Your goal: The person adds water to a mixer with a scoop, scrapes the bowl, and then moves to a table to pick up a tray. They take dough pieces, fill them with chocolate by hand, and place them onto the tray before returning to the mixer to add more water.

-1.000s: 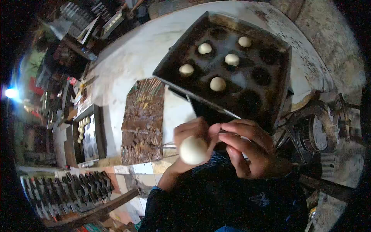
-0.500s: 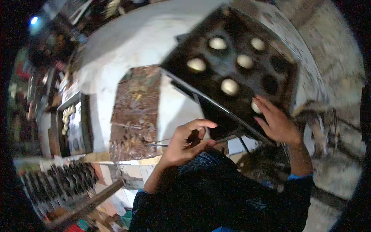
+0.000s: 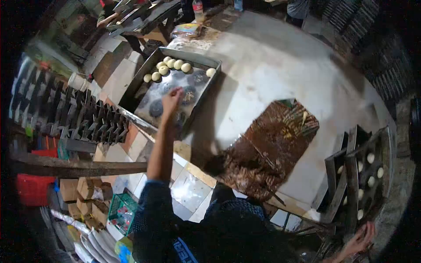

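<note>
My left hand [image 3: 172, 100] reaches over a deep metal tray [image 3: 193, 56], its fingers curled together. Whatever they might hold is hidden. Several pale dough balls [image 3: 185, 67] line the far side of this tray, and dark round marks cover its base. Low at the right, my right hand [image 3: 362, 239] is held with fingers apart, just below the near end of a dark tray [image 3: 388, 153]. Small pale balls [image 3: 371, 180] sit spaced out inside that tray. Between both trays lies a brown, crusted slab or mat [image 3: 272, 149] on the white tabletop [image 3: 280, 61].
More dark trays [image 3: 335, 175] stack beneath the right one. Racked metal pieces [image 3: 83, 114] stand at left above a wooden beam [image 3: 87, 168]. On the floor are cardboard boxes [image 3: 87, 193] and a green crate [image 3: 123, 212]. A bottle [image 3: 198, 11] and another person's arm [image 3: 105, 19] show at the back.
My view has swung left. The left hand has gone from near my body to above the deep tray. My right hand has come off the dough ball in the dark tray.
</note>
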Motion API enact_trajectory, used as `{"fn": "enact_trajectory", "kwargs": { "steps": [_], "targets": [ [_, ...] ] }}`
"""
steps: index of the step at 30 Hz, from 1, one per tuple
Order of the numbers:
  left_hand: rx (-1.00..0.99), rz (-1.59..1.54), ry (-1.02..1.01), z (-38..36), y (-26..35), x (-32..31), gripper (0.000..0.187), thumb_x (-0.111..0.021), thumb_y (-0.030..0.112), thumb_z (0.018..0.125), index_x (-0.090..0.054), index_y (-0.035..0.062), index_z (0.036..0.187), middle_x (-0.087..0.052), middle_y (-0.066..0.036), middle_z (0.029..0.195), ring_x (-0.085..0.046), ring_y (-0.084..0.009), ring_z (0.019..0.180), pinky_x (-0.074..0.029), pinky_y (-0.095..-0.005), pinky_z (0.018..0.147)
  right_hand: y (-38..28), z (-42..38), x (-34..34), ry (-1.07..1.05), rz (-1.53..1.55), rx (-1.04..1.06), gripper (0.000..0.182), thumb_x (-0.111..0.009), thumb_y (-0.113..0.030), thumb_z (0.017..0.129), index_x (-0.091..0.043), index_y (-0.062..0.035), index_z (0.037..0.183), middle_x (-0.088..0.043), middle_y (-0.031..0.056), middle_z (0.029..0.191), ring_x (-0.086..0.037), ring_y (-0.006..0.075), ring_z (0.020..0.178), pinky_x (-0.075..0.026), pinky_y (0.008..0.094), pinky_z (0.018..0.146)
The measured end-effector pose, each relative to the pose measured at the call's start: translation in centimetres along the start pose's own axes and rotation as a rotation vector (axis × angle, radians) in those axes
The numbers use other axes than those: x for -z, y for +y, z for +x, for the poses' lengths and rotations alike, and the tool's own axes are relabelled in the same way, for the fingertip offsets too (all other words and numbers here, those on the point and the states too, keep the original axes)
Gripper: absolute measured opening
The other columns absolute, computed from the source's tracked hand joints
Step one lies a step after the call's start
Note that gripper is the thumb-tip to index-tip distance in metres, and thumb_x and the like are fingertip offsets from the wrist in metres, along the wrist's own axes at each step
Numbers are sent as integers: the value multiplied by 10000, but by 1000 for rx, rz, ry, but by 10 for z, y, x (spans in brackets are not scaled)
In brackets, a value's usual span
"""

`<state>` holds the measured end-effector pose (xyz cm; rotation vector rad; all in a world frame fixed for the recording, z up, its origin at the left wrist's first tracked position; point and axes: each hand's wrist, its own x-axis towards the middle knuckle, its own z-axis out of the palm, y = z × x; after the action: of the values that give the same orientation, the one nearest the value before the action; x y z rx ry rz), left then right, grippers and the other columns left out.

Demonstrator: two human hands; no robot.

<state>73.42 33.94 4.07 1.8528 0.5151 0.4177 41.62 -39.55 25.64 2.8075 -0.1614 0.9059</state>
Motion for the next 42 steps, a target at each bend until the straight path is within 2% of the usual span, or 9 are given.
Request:
{"fn": "enact_trajectory", "kwargs": {
  "steps": [1, 7, 12, 19, 23, 27, 32, 37, 42],
  "targets": [
    [224, -120, -54, 44, -15, 5, 358, -640, 338, 830, -665, 10, 970, -673, -78, 807, -604, -148, 700, -477, -313, 638, -6, 0, 0, 16, -14, 2, 310, -446, -233, 973, -572, -35, 1176, -515, 156, 1243, -527, 287, 1104, -488, 402, 911],
    [-233, 662, 43, 194, -80, -56, 649, -559, 608, 761, -663, 0, 965, -651, -229, 952, -622, -389, 884, -493, -405, 748, -109, 33, 29, -29, 208, -157, 159, -553, -100, 888, -615, 30, 957, -589, 136, 986, -572, 285, 907, -443, 376, 830],
    [-34, 495, -20, 197, -65, -82, 565, -574, 526, 777, -620, -23, 906, -642, -166, 816, -629, -238, 816, -485, -350, 735, -153, 45, 13, -26, 267, -207, 124, -601, -86, 829, -644, 6, 901, -632, 125, 871, -602, 269, 808, -469, 357, 765],
    [-109, -362, -206, -27, 66, -74, 223, -606, 212, 897, -504, 38, 991, -558, -34, 904, -529, -111, 807, -459, -251, 740, -265, 110, -218, -79, 1051, -164, 110, -659, -98, 784, -658, 8, 816, -612, 109, 681, -586, 249, 617, -466, 321, 607],
    [-85, -414, -82, -157, 69, -32, 177, -582, 107, 898, -491, 40, 1034, -528, -39, 990, -509, -111, 911, -425, -246, 791, -270, 141, -379, -151, 495, -131, 216, -596, -169, 843, -573, 14, 729, -582, 191, 789, -568, 322, 713, -467, 427, 630],
    [119, -202, 78, -272, 5, 40, 187, -578, 106, 889, -484, 35, 1035, -525, -56, 993, -512, -127, 920, -421, -257, 811, -280, 148, -407, -435, 542, -291, 187, -605, -181, 844, -571, -13, 768, -554, 190, 927, -547, 334, 763, -453, 477, 630],
    [206, -148, 453, -398, -33, 70, 220, -603, 170, 887, -442, 42, 968, -544, -74, 928, -566, -139, 799, -489, -257, 687, -310, 141, -351, -25, 1058, -360, 180, -589, -146, 870, -544, -34, 1003, -566, 116, 822, -552, 245, 721, -462, 369, 656],
    [165, -247, 528, -420, 22, 18, 354, -569, 155, 909, -336, 30, 1144, -556, -127, 1023, -565, -181, 927, -509, -284, 732, -420, 134, -256, -62, 1679, 76, 186, -554, -137, 873, -568, -18, 1014, -600, 138, 914, -600, 282, 864, -472, 351, 767],
    [-47, -113, 408, -418, 81, -19, 251, -591, 38, 865, -498, 3, 1095, -370, -162, 1321, -513, -226, 1077, -513, -308, 833, -464, 79, -222, -658, 1131, 795, 264, -513, -82, 865, -585, 17, 1100, -539, 215, 1182, -567, 349, 1045, -449, 378, 948]
  ]
}}
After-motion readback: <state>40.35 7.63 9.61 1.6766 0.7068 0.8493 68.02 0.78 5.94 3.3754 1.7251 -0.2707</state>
